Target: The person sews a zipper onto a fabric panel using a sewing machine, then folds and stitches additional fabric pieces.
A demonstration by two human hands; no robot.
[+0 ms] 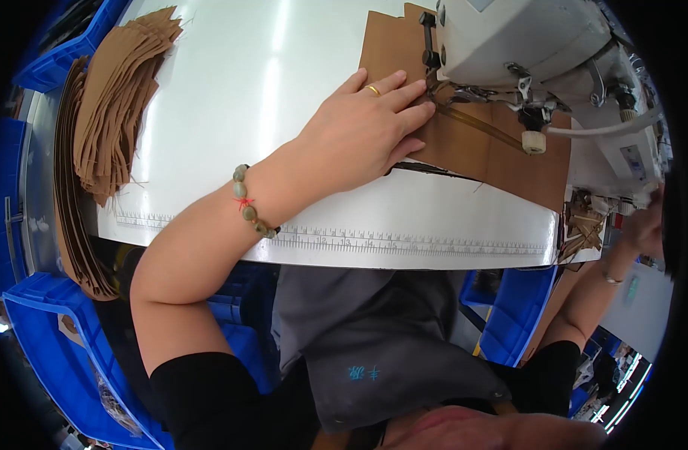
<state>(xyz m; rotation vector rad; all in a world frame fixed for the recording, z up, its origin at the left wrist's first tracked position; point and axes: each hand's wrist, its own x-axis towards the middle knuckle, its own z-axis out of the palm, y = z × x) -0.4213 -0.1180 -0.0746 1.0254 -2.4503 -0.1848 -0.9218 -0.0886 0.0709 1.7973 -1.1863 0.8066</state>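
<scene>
My left hand (370, 127) lies flat, palm down, with its fingers slightly spread over the near left part of a brown piece of cloth (501, 161). Its fingertips are beside the needle area of a white sewing machine (524, 37), whose head covers part of the cloth. A dark edge runs along the cloth's near side, next to the thumb. At the far right, my right hand (645, 229) is raised beside the machine's right end; it is dim and partly cut off, so its fingers and anything in them cannot be made out.
Stacks of brown cut pieces (123, 105) lie at the table's left end. A printed ruler (374, 244) runs along the front edge of the white table (216, 90). Blue bins (66, 360) stand below at left, another (516, 315) below at right. Brown scraps (584, 229) lie near the right corner.
</scene>
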